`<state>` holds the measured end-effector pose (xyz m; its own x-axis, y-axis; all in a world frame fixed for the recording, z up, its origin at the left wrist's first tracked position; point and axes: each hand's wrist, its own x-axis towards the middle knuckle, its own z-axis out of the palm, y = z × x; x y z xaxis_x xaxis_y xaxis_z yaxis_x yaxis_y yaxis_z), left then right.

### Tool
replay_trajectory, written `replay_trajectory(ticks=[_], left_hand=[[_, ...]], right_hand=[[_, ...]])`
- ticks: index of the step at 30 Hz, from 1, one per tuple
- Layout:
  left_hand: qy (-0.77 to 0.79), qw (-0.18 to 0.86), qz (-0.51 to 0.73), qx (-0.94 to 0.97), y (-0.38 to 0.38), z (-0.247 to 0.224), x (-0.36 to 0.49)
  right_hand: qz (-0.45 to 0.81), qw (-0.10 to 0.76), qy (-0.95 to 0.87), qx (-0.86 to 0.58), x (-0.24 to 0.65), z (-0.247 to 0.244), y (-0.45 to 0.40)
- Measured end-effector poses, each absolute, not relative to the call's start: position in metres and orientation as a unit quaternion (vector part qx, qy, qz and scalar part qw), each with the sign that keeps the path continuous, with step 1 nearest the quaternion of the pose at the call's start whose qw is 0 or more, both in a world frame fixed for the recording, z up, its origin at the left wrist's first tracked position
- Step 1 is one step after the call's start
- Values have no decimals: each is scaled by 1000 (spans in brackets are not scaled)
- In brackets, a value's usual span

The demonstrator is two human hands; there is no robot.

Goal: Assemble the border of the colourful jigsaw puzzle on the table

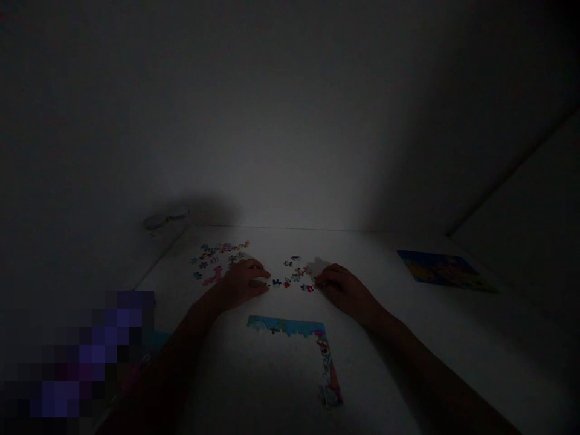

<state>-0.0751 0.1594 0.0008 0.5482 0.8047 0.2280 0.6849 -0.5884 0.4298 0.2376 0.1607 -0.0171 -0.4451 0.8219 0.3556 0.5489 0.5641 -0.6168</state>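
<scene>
The scene is very dim. My left hand point(244, 281) rests on the white table with thumb and forefinger apart, beside a dark blue puzzle piece point(277, 283). My right hand point(343, 286) has its fingers curled together at the tips, seemingly pinching a small puzzle piece at the right end of a loose group. In that group, between my hands, lie red-and-white puzzle pieces point(307, 288) and several others. Nearer to me is a joined puzzle border point(290, 326), with a blue top edge and a multicoloured right side forming a corner.
Many loose puzzle pieces point(217, 257) are scattered at the back left, partly behind my left hand. A colourful picture sheet point(446, 270) lies on the right. Glasses-like pale objects point(166, 218) stand by the far left corner. A wall point(290, 151) rises behind the table point(371, 254).
</scene>
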Motion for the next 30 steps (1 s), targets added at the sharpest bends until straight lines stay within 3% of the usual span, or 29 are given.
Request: replay_trajectory(ticks=[9, 15, 30], left_hand=[[388, 176, 260, 867, 170, -11, -86], [383, 167, 216, 883, 161, -1, -85], [476, 211, 232, 822, 132, 24, -56]], right_hand=[[222, 314, -822, -419, 240, -14, 162], [232, 311, -813, -435, 240, -16, 162], [237, 315, -804, -444, 238, -11, 161]])
